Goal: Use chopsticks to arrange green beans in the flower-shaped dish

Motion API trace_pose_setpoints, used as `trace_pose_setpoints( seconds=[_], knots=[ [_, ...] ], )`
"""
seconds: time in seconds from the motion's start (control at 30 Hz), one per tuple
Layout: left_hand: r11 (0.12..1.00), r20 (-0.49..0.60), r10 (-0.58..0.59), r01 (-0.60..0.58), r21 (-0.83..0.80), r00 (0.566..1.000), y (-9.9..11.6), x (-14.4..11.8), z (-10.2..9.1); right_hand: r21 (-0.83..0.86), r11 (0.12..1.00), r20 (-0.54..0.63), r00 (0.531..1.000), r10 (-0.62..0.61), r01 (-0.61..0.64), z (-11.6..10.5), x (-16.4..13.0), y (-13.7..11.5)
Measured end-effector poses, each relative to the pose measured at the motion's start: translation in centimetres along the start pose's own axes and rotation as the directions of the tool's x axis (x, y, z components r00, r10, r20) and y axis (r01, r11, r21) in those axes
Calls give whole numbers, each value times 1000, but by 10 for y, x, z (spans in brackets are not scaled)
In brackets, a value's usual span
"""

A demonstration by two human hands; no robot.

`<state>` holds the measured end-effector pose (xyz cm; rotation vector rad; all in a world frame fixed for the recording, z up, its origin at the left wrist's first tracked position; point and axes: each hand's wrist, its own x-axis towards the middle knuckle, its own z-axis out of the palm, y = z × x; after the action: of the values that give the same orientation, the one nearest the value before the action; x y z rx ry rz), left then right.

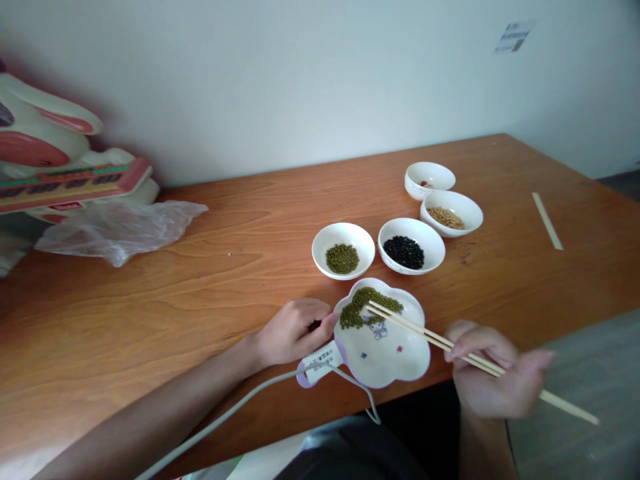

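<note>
While left hand curls, right hand holds chopsticks.

My left hand and right hand are bare, slim-fingered, and so are my forearms. I wear dark clothing, nearly black. A thin, smooth, pale grey cable curves in front of me.

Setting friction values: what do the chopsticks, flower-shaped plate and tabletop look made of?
Chopsticks: likely bamboo or wood, matte; pale tan, no clear shine.
Flower-shaped plate: smooth, white with printed figures and lilac edging; melamine or glazed ceramic, can't tell which.
Tabletop: wood or wood-look laminate, satin; orange-brown with streaky grain and a soft sheen.
</note>
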<state>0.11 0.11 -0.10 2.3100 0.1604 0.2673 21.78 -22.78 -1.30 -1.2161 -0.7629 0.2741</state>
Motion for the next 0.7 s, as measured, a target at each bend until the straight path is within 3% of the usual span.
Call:
trace_pose_setpoints(
  seconds=[0.13, 0.33, 0.5, 0.6, 0.7],
  knots=[
    [1000, 7, 7, -7, 2, 1000, 1, 1, -1, 43, 993, -69, 992, -105, 108, 6, 14, -6],
    [1000, -4, 10, -10, -9, 1000, 1, 1, -1, -3, 981, -162, 968, -191, 193, 39, 37, -19],
    [1000, 12, -17, 17, -2, 1000, 1, 0, 0, -26, 994, -177, 978, -113, 110, 54, 50, -35],
    [1000, 11, -31, 31, -5, 999, 0, -1, 0, -47, 998, -188, 980, -60, 52, 47, 54, -47],
    [999, 19, -44, 45, -18, 999, 1, -1, 0, -61, 995, -200, 978, 67, -80, 36, 46, -57]
  ],
)
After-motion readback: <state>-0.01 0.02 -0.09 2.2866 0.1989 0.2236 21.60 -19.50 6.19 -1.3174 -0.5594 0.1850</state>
